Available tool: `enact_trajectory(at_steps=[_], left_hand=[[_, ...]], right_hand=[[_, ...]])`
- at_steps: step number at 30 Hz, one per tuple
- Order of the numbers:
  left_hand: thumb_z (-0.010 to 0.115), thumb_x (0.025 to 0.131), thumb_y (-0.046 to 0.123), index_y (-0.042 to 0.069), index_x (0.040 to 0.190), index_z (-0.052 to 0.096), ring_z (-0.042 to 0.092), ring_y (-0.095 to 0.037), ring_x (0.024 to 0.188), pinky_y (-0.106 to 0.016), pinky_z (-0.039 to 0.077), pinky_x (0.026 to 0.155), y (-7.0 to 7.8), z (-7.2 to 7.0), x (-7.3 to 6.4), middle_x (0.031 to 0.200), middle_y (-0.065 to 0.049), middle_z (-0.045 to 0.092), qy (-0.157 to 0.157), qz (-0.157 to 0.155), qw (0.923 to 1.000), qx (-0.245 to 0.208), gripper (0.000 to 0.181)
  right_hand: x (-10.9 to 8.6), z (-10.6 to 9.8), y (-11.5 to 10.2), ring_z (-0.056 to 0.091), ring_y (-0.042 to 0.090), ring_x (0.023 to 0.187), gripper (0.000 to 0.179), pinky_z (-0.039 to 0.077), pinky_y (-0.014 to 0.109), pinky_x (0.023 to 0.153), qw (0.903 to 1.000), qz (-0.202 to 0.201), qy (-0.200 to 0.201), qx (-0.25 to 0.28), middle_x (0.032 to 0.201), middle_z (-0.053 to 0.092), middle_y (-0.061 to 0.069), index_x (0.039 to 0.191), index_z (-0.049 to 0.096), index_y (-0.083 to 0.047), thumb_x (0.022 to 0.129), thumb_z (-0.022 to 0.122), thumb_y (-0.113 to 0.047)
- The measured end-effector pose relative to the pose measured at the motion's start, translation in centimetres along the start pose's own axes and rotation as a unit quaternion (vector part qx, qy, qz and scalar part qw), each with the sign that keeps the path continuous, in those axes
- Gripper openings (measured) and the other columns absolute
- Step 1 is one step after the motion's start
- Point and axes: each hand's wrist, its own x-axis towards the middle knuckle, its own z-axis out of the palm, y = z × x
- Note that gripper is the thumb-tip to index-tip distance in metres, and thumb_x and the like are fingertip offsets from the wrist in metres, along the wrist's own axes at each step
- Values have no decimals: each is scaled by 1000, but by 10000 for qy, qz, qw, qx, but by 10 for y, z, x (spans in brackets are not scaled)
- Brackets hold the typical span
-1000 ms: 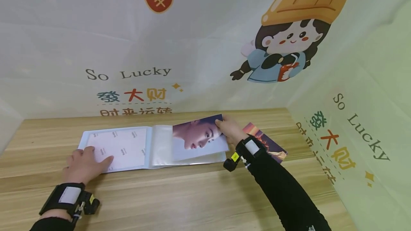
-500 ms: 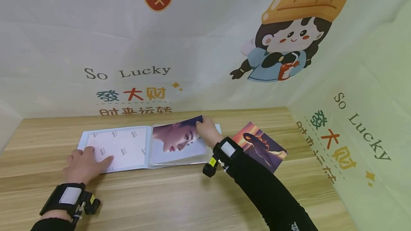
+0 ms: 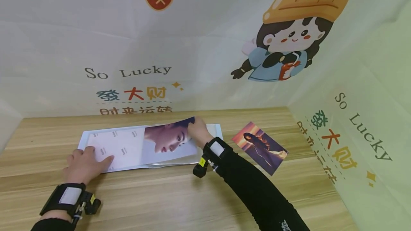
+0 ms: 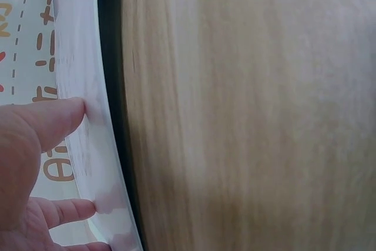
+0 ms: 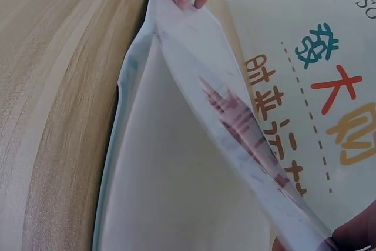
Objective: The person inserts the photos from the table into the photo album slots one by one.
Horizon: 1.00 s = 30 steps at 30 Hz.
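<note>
A pale blue photo album (image 3: 218,131) lies spread on the wooden table. Over its left page, a white sheet with small repeated print (image 3: 120,152), my left hand (image 3: 84,165) rests with fingers and thumb spread. In the left wrist view the thumb (image 4: 64,116) and fingertips touch the page. My right hand (image 3: 199,133) pinches the upper right corner of a portrait photo (image 3: 170,145). This photo lies slantwise over the right page's clear sleeve (image 3: 179,161), and its left edge overlaps the left page. In the right wrist view the photo is held up at an angle above the white page (image 5: 170,163).
A second photo, a sunset scene with a figure (image 3: 261,149), lies tilted on the table (image 3: 160,199) right of the album. A printed cloth (image 3: 205,45) rises behind the table and along its right side.
My right hand has moved left with the portrait photo, carrying its left edge across the album's fold. The sunset photo has come fully into view. My left hand has stayed put.
</note>
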Motion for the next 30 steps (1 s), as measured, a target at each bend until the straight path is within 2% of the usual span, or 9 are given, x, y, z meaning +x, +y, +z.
enact_trajectory(at_steps=[4, 12, 15, 17, 19, 22, 24, 27, 30], left_hand=[[58, 77, 60, -14, 127, 31, 22, -54, 102, -68, 30, 75, 1, 0, -1, 119, -43, 21, 37, 11, 10000, 17, 93], [58, 77, 59, -14, 126, 31, 23, -53, 101, -68, 31, 75, 5, -1, -4, 118, -42, 22, 52, -21, 10000, 40, 92], [58, 77, 60, -14, 126, 32, 23, -53, 101, -68, 31, 75, 6, -1, -4, 118, -42, 23, 58, -29, 10000, 37, 92], [58, 77, 60, -14, 126, 32, 23, -54, 101, -68, 31, 75, 6, -1, -4, 117, -42, 23, 74, -29, 10000, 29, 92], [58, 77, 60, -14, 126, 32, 24, -54, 101, -68, 31, 75, 5, -1, -4, 117, -42, 23, 96, -24, 9999, 25, 92], [58, 77, 60, -14, 126, 32, 24, -54, 101, -68, 31, 74, 4, -1, -4, 117, -42, 23, 119, -5, 9999, 25, 92], [58, 77, 60, -14, 125, 33, 24, -54, 101, -68, 31, 74, 4, -1, -5, 117, -42, 23, 122, 9, 9999, 28, 92], [58, 77, 60, -14, 125, 32, 23, -54, 101, -68, 31, 75, 5, -1, -5, 117, -42, 23, 103, 3, 9999, 28, 92], [58, 77, 60, -14, 126, 32, 23, -54, 101, -68, 31, 75, 5, -1, -5, 118, -43, 22, 78, -23, 10000, 24, 92]], right_hand=[[1, 5, 3, 31, 35, 128, 44, 28, 43, 103, 9999, 25, 71, -89, 139, 33, 24, 136, 30, 9, 95, 36, -6], [1, 13, 7, 47, 32, 114, 36, 40, 39, 93, 9994, -35, 184, -301, 125, 48, 24, 124, 43, 10, 95, 39, -11], [0, 9, 8, 55, 25, 90, 24, 47, 32, 73, 9992, 4, 252, -322, 100, 57, 17, 94, 54, 6, 94, 40, -13], [-1, 3, 8, 50, 21, 74, 24, 42, 29, 59, 9992, 99, 261, -269, 83, 53, 11, 73, 48, -2, 92, 40, -13], [-3, -4, 7, 48, 20, 72, 23, 42, 28, 58, 9996, 210, 190, -34, 80, 50, 10, 71, 47, -2, 90, 39, -11], [-9, -14, 6, 52, 25, 87, 24, 48, 33, 72, 9985, 395, -32, 386, 105, 53, 17, 98, 54, 8, 88, 37, -5], [-15, -20, 4, 50, 30, 101, 37, 46, 38, 85, 9965, 484, -211, 652, 124, 46, 23, 120, 44, 13, 88, 36, -3], [-23, -25, 3, 49, 33, 107, 40, 42, 41, 91, 9939, 607, -503, 776, 130, 41, 24, 125, 39, 14, 88, 35, -2], [-30, -26, 4, 50, 31, 104, 35, 41, 44, 91, 9927, 636, -720, 729, 123, 45, 21, 117, 43, 14, 85, 37, -2]])
